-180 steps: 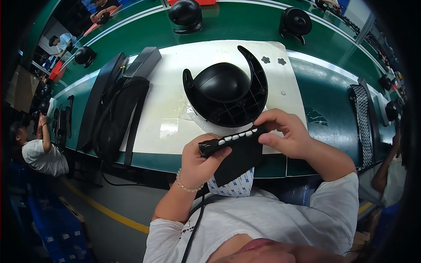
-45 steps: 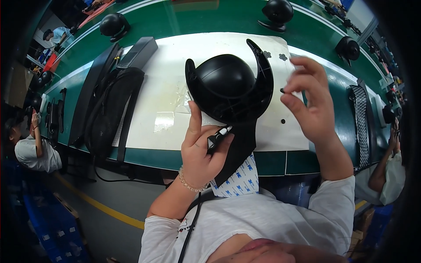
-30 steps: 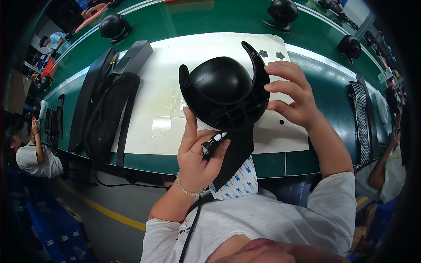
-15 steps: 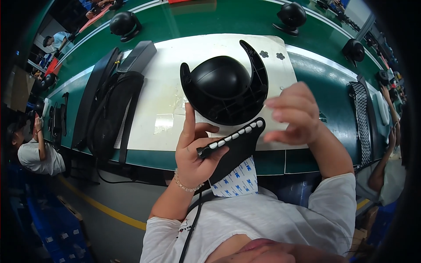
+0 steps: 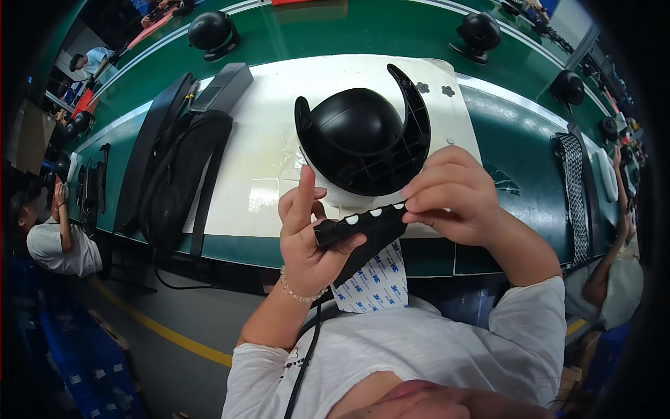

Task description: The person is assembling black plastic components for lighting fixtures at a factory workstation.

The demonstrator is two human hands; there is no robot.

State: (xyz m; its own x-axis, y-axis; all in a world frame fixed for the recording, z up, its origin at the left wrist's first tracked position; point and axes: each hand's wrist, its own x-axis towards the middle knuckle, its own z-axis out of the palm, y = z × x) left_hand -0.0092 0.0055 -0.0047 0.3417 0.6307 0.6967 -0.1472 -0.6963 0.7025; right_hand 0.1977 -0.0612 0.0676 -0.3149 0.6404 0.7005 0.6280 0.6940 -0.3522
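At the centre of the frame, just below a black crescent-shaped part with a domed middle, is a matte black piece with a thick upper edge, tilted so that its right end sits higher than its left. White rounded pads sit in a row along that edge; three show plainly. The black body narrows downward, and below it hangs a white sheet with repeated blue print.

The left hand grips the piece's left end, thumb across the near face, index finger raised free of it. The right hand pinches the right end between thumb and fingers.

Those fingers cover the right tip, so any further pads there are hard to make out. The left hand hides the lower left of the black body, and how the printed sheet meets it cannot be told.

The crescent-shaped part stands on a white mat, whose lower edge runs behind the hands. Bare mat gives room left of the crescent, as far as a black pouch; on the right, green tabletop stretches from the mat to a checked strap.
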